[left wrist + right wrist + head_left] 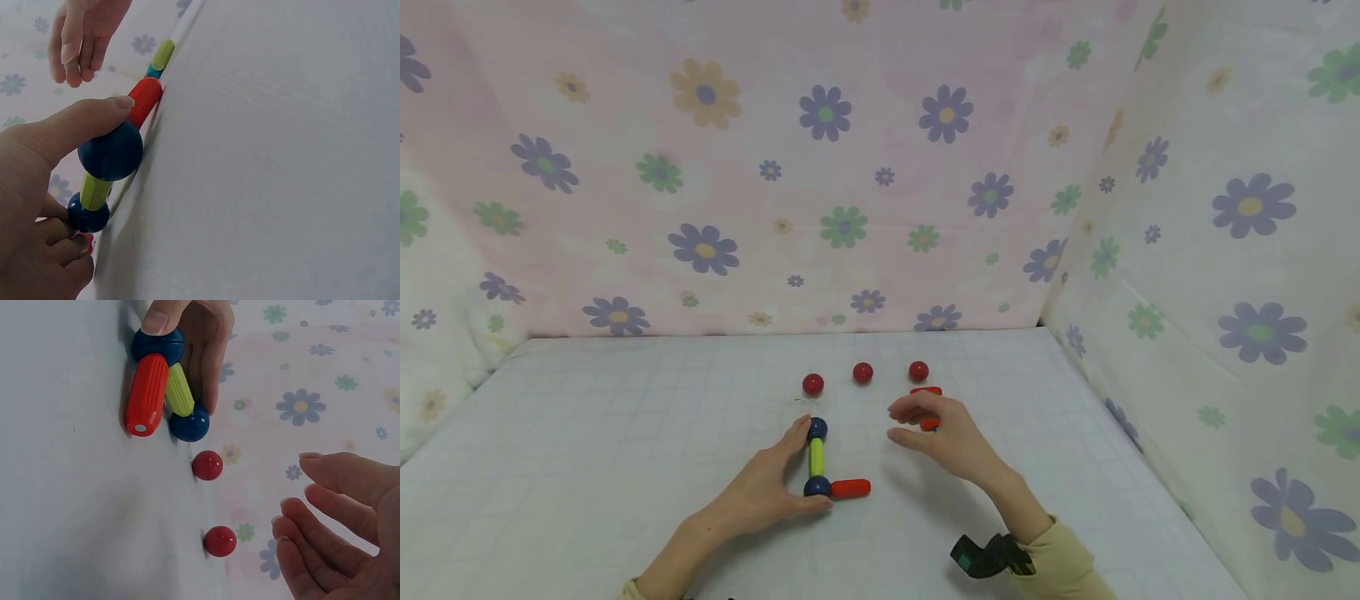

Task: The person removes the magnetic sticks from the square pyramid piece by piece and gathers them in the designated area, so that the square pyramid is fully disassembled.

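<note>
An L-shaped assembly lies on the table, made of a near blue ball [817, 487], a yellow-green rod [817, 457], a far blue ball [817, 429] and a red rod [852, 489] pointing right. My left hand [758, 490] spans it, the thumb against the near ball and the fingertips at the far one, pinching it between them. To the right, my right hand [951, 435] hovers with loosely bent fingers, thumb apart, nothing between them. Partly hidden behind that hand are a red rod [927, 390] and another red piece [930, 424].
Three red balls stand in a loose row beyond the assembly: left [813, 384], middle [862, 373] and right [918, 372]. A yellow-green rod [164, 55] shows past the red one in the left wrist view. Flowered cloth [842, 192] encloses the white table [625, 417].
</note>
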The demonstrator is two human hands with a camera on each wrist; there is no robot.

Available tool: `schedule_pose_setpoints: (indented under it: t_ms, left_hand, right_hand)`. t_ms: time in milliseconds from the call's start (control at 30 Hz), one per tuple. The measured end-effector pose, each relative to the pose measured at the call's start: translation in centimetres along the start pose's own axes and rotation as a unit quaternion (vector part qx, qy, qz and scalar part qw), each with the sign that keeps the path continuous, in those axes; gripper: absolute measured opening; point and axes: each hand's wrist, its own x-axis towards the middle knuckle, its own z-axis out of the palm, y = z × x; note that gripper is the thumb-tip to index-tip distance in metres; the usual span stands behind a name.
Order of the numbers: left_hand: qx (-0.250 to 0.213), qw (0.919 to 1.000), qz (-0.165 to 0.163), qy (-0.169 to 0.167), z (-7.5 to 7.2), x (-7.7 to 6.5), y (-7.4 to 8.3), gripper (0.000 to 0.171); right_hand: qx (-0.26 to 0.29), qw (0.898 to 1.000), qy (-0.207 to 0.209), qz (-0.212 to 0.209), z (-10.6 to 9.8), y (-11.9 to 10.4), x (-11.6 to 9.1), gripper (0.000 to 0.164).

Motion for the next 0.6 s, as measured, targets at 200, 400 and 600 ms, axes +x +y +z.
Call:
schedule_pose_setpoints:
  t_ms: [200,400,600]
  left_hand:
    - [-0.004,1.0000,0.002,-0.001,0.0,-0.1,0.0,0.115]
    - [-0.012,0.9999,0.012,-0.002,-0.1,-0.1,-0.2,0.115]
    - [-0.012,0.9998,0.014,-0.001,-0.2,0.0,-0.2,0.116]
  right_hand:
    - [0.004,0.999,-0.048,0.003,2.4,-0.1,-0.2,0.029]
    - [0.001,0.992,-0.123,-0.004,3.9,-0.4,-0.4,0.030]
    - [-0.002,0.988,-0.152,-0.006,4.3,-0.4,-0.5,0.030]
